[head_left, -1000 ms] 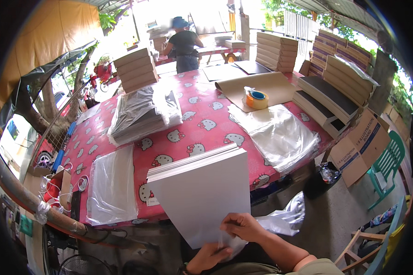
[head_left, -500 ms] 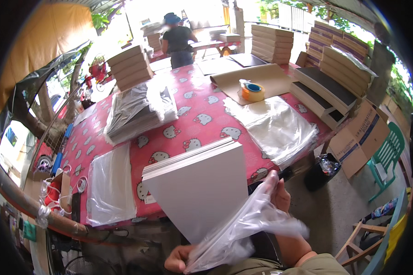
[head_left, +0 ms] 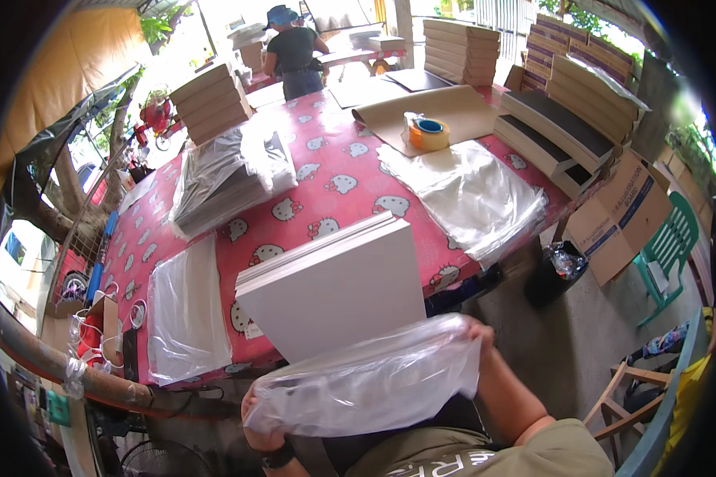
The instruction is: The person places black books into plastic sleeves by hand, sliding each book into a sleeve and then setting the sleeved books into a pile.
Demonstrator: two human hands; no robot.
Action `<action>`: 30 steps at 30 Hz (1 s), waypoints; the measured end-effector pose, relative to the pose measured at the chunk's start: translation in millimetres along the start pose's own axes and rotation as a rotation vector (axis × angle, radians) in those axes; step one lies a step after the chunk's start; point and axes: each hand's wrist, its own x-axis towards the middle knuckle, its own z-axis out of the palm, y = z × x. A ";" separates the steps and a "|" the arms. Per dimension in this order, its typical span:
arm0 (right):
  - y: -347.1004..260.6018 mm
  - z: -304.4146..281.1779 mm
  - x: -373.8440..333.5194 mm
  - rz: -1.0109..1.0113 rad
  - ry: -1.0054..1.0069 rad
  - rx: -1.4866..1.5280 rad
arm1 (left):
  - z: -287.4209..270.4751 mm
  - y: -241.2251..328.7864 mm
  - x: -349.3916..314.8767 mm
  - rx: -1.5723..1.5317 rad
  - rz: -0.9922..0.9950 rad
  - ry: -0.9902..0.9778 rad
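A clear plastic bag (head_left: 374, 385) is stretched sideways in front of my body, just below the near edge of a stack of white boards (head_left: 338, 286). My left hand (head_left: 261, 409) grips one end of the bag, its fingers partly covered by the film. At the other end my right hand (head_left: 477, 334) is closed on the plastic. The stack of boards leans on edge at the table's near side, broad white face toward me. I cannot tell whether the bag's upper edge touches that face.
On the pink patterned table (head_left: 314, 211) lie flat clear bags (head_left: 187, 318), more bags (head_left: 477, 203), a film-wrapped stack (head_left: 235, 183), brown paper (head_left: 453, 107) and tape rolls (head_left: 428, 135). Packed stacks (head_left: 457, 56) stand farther back. A black bin (head_left: 553, 278) is at right; a person (head_left: 294, 56) stands beyond.
My left hand has moved left and up and my right hand slightly up, spreading the bunched bag wide across the front of the boards. The view has shifted a little.
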 end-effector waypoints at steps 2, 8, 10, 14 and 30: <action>-31.8 27.8 5.3 -0.015 -0.002 -0.296 | 23.4 1.2 20.7 0.242 0.007 -0.088; -52.2 44.8 63.8 -0.317 0.301 -1.633 | 45.2 5.5 71.4 0.972 0.430 0.346; -50.9 57.4 84.3 -0.544 0.311 -1.655 | 62.4 18.0 85.5 1.274 0.541 0.382; -61.6 58.5 93.7 -0.715 0.225 -1.841 | 62.5 35.9 103.6 1.569 0.780 0.037; -68.6 43.1 73.6 0.104 0.126 -0.454 | -14.6 30.4 75.7 0.465 -0.090 0.190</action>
